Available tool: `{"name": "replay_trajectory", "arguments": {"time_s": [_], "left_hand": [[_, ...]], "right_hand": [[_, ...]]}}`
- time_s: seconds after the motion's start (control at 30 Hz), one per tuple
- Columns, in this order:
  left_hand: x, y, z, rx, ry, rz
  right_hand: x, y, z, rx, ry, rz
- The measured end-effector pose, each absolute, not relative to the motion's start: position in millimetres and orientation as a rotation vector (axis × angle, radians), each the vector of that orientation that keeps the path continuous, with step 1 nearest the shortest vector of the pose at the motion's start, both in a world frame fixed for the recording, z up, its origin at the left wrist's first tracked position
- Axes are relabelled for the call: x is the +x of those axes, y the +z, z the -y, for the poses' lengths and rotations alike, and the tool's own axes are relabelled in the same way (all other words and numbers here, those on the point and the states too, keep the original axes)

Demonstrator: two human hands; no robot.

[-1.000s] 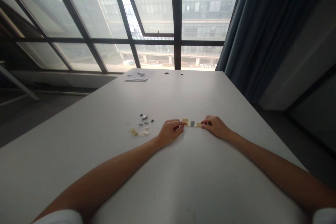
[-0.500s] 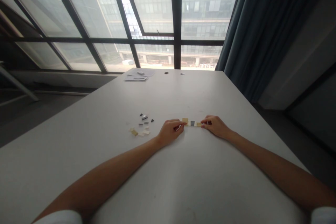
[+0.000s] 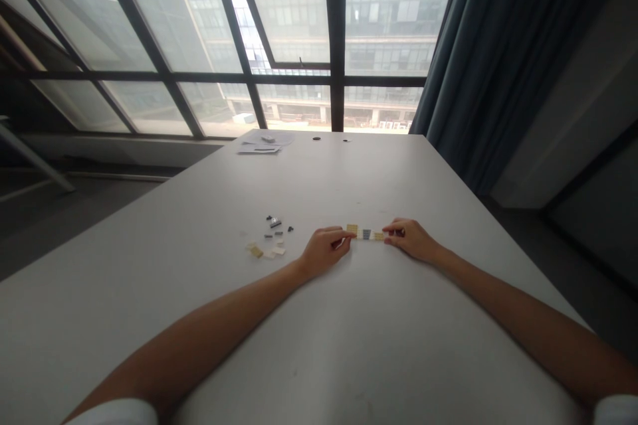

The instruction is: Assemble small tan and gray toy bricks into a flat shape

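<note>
A short flat strip of toy building bricks [image 3: 367, 234], banded in tan, white and dark grey, lies across the white table between my hands. Its left end is pinched by the thumb and fingers of my left hand [image 3: 325, 248]. At the other end, my right hand [image 3: 409, 239] is closed on the tan tip with thumb and fingertips. Left of my left hand are loose small pieces: a tan plate [image 3: 256, 252], a pale piece [image 3: 279, 251], a grey piece [image 3: 276, 222] and several dark grey ones.
The white table [image 3: 329, 179] reaches forward to a wall of windows. At its far left lie white papers [image 3: 260, 149] with a small object on top. A round dark hole [image 3: 316, 139] shows near the far edge. A blue curtain [image 3: 478, 80] hangs at the right.
Both hands keep their hold on the strip in nearly the same place. The whole view has shifted very slightly; the loose pieces have not visibly moved on the table.
</note>
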State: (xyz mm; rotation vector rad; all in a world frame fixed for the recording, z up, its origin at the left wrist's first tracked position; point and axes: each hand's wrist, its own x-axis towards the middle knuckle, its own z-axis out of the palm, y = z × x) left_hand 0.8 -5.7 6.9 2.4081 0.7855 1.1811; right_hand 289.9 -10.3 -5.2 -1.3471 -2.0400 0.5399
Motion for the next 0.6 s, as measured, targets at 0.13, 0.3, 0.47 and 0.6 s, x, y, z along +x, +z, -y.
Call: {"name": "replay_trajectory", "arguments": {"time_s": [0.13,0.3,0.47,0.6], "left_hand": [[0,8,6,2.421,1.115,-0.739],[-1,12,11,2.559,0.720,-0.489],[1,16,13,2.664,0.474,-0.412],[1,16,12,2.666,0.455,-0.428]], "right_hand": [[291,-5,6,-1.380,0.380,1.845],[291,-12,0,-1.491,0.200,1.742],[289,-19,1,-1.586,0.138,1.876],[289,-21,1,-1.588,0.112,1.914]]}}
